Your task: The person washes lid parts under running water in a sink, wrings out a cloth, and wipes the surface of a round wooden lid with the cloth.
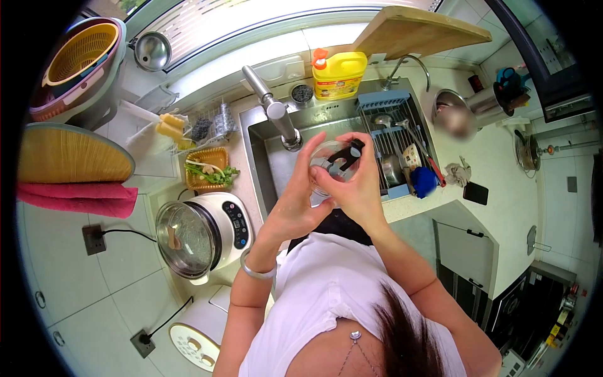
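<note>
Over the near edge of the sink [248, 135], both my hands are closed around a clear round container [325, 151] with a black and grey handle-like piece on top. My left hand [298, 198] curves round its left side. My right hand [361, 195] wraps the right side, its thumb lying across the front. The fingers partly cover the container, so its exact kind and contents cannot be made out. Just beyond my hands stands the metal faucet [276, 113]. To the right, a blue-grey drying rack [383, 98] holds ladles, a bowl and other utensils.
A yellow detergent bottle [339, 75] and a wooden cutting board [418, 34] stand behind the sink. On the left are a basket of greens [210, 169] and a white electric cooker [235, 223]. A cloth [458, 173] and a metal pot [449, 100] sit at right.
</note>
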### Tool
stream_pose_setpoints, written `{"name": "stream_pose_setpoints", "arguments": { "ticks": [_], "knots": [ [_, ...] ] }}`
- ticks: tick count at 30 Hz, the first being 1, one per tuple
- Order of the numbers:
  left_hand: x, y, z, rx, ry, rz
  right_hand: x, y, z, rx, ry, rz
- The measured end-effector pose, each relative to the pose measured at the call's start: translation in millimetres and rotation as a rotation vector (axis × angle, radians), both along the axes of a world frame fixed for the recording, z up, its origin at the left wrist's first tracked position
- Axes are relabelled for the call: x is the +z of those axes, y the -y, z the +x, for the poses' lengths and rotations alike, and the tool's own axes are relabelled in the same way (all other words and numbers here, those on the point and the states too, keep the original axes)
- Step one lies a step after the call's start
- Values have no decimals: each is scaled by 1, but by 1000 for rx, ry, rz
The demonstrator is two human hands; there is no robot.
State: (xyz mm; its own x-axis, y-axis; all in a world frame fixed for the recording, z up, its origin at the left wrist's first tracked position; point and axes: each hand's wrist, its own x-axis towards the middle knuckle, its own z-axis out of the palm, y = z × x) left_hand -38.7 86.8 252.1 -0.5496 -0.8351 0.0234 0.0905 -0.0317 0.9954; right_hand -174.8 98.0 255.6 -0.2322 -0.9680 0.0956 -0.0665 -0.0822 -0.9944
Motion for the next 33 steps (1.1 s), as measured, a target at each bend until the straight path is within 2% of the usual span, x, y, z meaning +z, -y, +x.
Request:
{"name": "stream_pose_setpoints", "arguments": {
  "ticks": [1,4,8,10,11,14,15,21,24,26,28,30,33],
  "knots": [
    [-1,0,0,1,1,0,-4,1,0,1,1,0],
    [-7,-2,-1,-4,124,-248,-22,6,1,-120,113,159],
    [-2,-6,-2,26,1,-64,-25,10,-2,-71,148,13],
    [0,-7,-1,31,-30,16,-18,10,-7,57,321,118],
    [0,-7,0,26,-33,29,-14,11,-13,58,321,117],
    [-4,0,4,44,-104,29,2,11,-37,389,465,231],
    [-5,2,7,68,-170,17,1,8,-41,390,464,231],
    [3,2,9,74,-164,13,-1,-3,-42,481,324,240],
    [5,1,11,36,-86,-3,-6,-5,-35,413,225,231],
    [10,0,13,64,202,-258,5,-3,-41,453,128,317],
    [16,0,13,63,205,-278,4,-3,-46,492,32,404],
    [17,-1,13,63,205,-301,-8,-2,-49,501,389,322],
    [16,-5,13,85,120,-249,-8,-5,-44,407,504,194]
  ]
}}
